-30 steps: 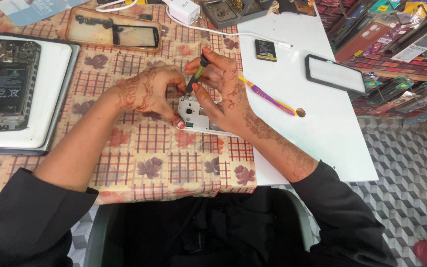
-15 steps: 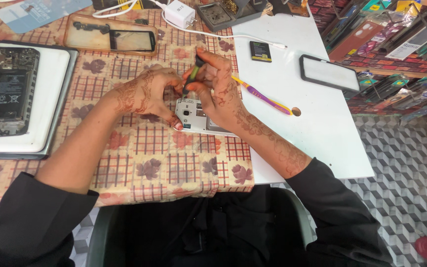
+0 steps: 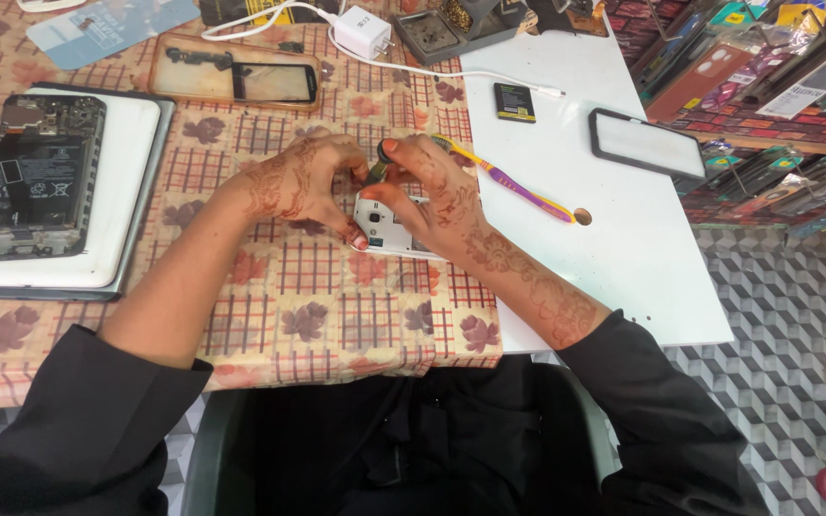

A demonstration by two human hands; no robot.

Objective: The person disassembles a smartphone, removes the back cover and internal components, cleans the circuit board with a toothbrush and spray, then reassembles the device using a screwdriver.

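A small white phone (image 3: 386, 227) lies back up on the checked tablecloth (image 3: 336, 306). My left hand (image 3: 300, 184) steadies its left end, fingertips on its edge. My right hand (image 3: 429, 191) is closed around a small screwdriver (image 3: 380, 164) with a green and black handle, its tip down on the upper end of the phone. Both hands carry henna patterns. The lower part of the phone is hidden under my right hand.
A yellow and purple toothbrush (image 3: 513, 182) lies just right of my right hand. An opened dark phone (image 3: 35, 177) rests on a white tray (image 3: 131, 191) at the left. A phone front panel (image 3: 236, 81), a white charger (image 3: 362, 31), a small battery (image 3: 514, 102) and a screen glass (image 3: 647, 143) lie farther back.
My view has shifted slightly. The hands stay on the white phone, and the screwdriver has tilted a little in my right hand.
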